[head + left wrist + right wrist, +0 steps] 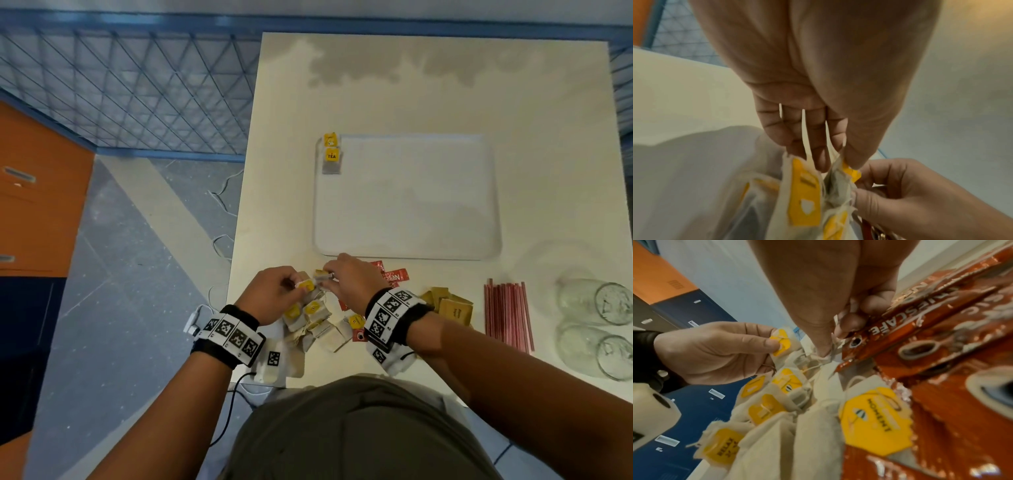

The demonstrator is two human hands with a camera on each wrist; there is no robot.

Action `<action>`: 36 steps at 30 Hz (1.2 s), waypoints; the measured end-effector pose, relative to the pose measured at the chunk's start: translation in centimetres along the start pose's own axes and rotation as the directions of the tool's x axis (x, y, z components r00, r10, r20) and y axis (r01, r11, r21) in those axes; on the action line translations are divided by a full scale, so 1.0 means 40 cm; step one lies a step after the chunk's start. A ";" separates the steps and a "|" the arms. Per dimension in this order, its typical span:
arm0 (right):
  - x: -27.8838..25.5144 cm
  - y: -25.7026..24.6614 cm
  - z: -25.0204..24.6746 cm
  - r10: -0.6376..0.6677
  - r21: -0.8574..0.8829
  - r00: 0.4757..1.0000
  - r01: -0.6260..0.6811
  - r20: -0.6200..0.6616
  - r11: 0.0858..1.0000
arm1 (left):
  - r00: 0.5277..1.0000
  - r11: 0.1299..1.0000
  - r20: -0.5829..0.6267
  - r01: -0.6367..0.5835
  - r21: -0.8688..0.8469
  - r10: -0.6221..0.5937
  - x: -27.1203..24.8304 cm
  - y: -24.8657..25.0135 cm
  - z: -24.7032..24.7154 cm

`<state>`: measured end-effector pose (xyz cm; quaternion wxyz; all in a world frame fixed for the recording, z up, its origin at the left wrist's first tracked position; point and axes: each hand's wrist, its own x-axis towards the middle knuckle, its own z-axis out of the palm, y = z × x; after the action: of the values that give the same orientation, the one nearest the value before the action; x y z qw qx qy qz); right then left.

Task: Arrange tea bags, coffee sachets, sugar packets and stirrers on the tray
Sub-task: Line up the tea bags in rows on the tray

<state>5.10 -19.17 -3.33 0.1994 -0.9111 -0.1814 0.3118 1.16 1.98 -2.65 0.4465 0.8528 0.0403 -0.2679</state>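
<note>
A white tray (407, 253) lies mid-table with two yellow-tagged tea bags (331, 156) at its far left corner. Just in front of the tray, my left hand (298, 284) pinches a tea bag by its yellow tag (782, 342). Beside it, my right hand (330, 275) pinches the crumpled edge and string of a tea bag (826, 355). Both hands are raised a little over the loose tea bag pile (315, 322). Tangled strings run between the bags. Red coffee sachets (394, 274) lie under my right hand. Brown sugar packets (452, 308) and red stirrers (507, 315) sit further right.
Two clear glasses (596, 301) lie on their sides at the table's right edge. The table's left edge (236, 240) runs close to the tea bag pile, with cables and grey floor beyond it. A blue mesh fence stands behind.
</note>
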 end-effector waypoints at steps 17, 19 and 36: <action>-0.008 0.000 -0.081 0.135 0.566 0.971 0.000 -0.198 0.825 | 0.998 0.935 -0.027 0.049 -0.352 -0.062 0.006 0.043 -0.016; 0.007 0.003 -0.104 0.170 0.624 0.958 0.013 -0.232 0.781 | 0.996 0.923 -0.049 0.048 -0.382 -0.072 0.019 0.058 -0.019; 0.208 0.064 -0.270 0.253 0.686 0.906 0.054 -0.339 0.726 | 0.947 0.927 -0.286 0.029 -0.375 -0.145 0.228 0.163 -0.064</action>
<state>18.70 -20.27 -0.83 0.5348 -0.8269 0.0419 0.1688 12.01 -1.47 -1.17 0.5732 0.7832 0.1968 -0.1391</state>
